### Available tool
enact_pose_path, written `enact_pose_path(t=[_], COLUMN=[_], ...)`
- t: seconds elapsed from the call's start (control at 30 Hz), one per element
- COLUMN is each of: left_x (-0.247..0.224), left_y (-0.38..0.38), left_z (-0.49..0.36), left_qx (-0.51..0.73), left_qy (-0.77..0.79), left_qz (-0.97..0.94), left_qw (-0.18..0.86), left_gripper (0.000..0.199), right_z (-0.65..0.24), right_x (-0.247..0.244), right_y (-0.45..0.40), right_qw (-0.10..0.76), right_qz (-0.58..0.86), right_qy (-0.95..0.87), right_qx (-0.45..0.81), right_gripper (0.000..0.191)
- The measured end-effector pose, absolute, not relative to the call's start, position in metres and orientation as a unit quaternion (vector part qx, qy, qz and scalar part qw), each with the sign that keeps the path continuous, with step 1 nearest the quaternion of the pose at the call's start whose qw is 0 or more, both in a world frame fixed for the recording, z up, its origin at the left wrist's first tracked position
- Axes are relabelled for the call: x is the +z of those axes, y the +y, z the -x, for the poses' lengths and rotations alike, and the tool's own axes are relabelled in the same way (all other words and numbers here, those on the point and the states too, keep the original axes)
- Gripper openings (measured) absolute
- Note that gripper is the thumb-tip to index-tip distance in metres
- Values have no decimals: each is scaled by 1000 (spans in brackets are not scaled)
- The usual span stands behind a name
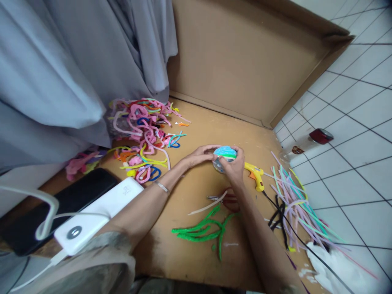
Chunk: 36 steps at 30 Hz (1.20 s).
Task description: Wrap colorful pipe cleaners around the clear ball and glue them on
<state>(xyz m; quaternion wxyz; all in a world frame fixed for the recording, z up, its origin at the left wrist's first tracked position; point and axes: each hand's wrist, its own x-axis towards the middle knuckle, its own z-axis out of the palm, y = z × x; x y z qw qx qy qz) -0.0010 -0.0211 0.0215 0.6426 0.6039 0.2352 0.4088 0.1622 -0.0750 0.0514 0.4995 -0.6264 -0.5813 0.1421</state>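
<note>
Between my two hands is a round disc (226, 151), its upper part covered in blue fuzzy strips, with a green and a whitish band below and a greyish lower part. My left hand (203, 155) grips its left edge with the fingers. My right hand (235, 166) is closed round the right side, thumb across the front. A yellow glue gun (255, 175) lies just right of my right hand. Green pipe cleaners (199, 232) and one pale pipe cleaner (208, 205) lie below the hands, beside what look like scissors (230, 201), partly hidden by my right wrist.
A tangle of coloured pipe cleaners (143, 122) lies at the left. Loose pale pipe cleaners (294, 204) and white fluff (333, 267) are at the right, crossed by a black cord (290, 232). Nearby are a white power bank (92, 214), a cardboard panel (245, 57) and a red-capped bottle (320, 136).
</note>
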Motion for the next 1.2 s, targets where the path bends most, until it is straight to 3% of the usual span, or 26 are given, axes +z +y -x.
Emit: enact_pose_path(t=[0.53,0.97,1.2], left_x=[22,17,11], left_y=[-22,-22,-22], left_z=[-3,-5,-10], left_qx=[419,425,432], left_qy=[248,238,232], left_qz=[-599,-575,-493], left_qw=[636,658,719], left_gripper=[58,73,78], right_z=[-161,-162,-181], right_x=[47,47,53], right_y=[-74,-73,-63], right_qw=[517,508,540], right_qz=[616,622,546], right_qy=[-584,-584,-561], right_qx=[114,117,310], right_gripper=[52,54,53])
